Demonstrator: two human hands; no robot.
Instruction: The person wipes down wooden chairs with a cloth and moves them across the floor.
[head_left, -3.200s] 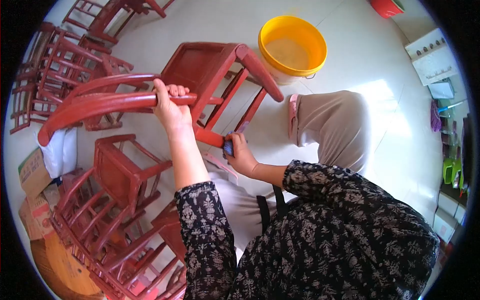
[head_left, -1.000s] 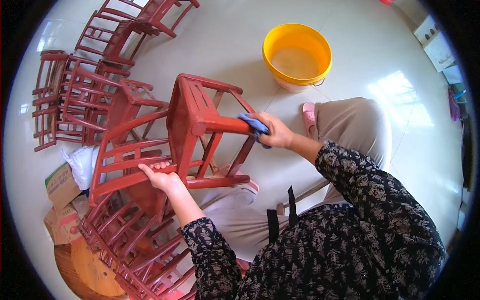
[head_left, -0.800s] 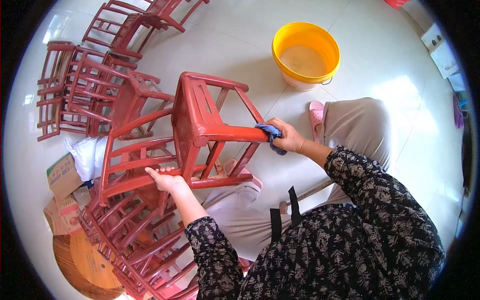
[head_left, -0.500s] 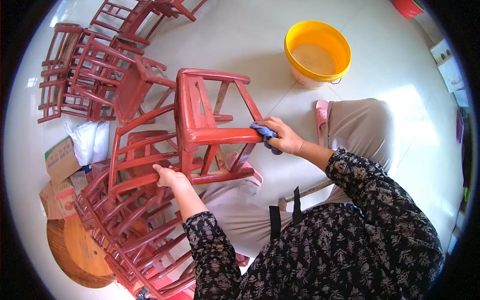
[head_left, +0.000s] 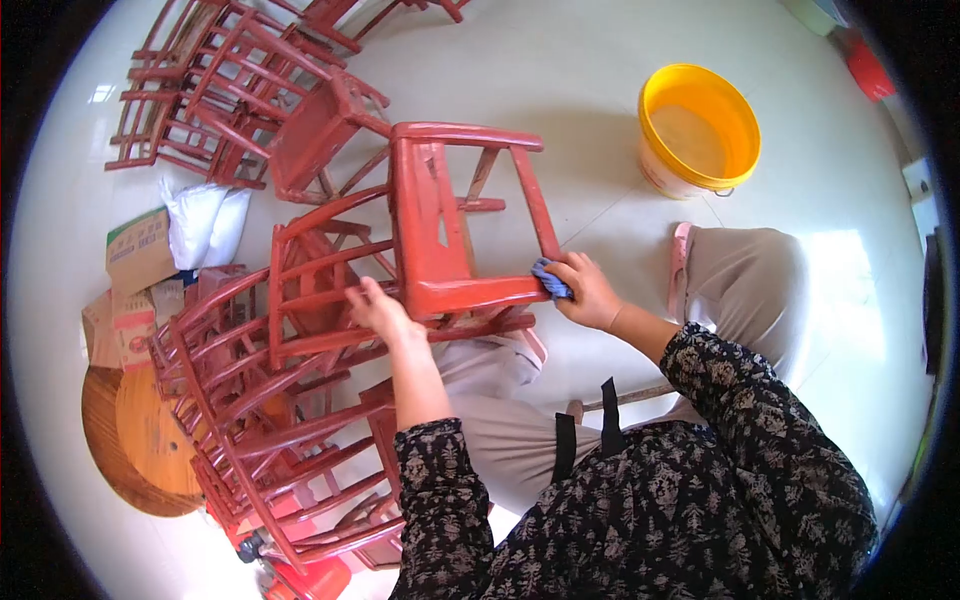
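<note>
A small red wooden chair (head_left: 428,215) is in front of me, tipped so its slatted back points left. My right hand (head_left: 590,292) is closed round a crumpled blue cloth (head_left: 552,279), which presses on the right end of the chair's near rail. Close to the near left corner of the same chair is my left hand (head_left: 385,314), its fingers spread and slightly blurred. It holds nothing; whether it touches the chair, I cannot tell.
A yellow bucket (head_left: 735,125) with cloudy liquid stands at the upper right. More red chairs (head_left: 315,130) are piled at the upper left, others (head_left: 235,430) at lower left. Beside them are a white bag (head_left: 205,222), cardboard (head_left: 138,252) and a round wooden board (head_left: 155,430).
The view has shifted, so the bucket and chairs sit differently in it. My left hand has come off the chair's back rails and its fingers have opened. The cloth stays in my right hand.
</note>
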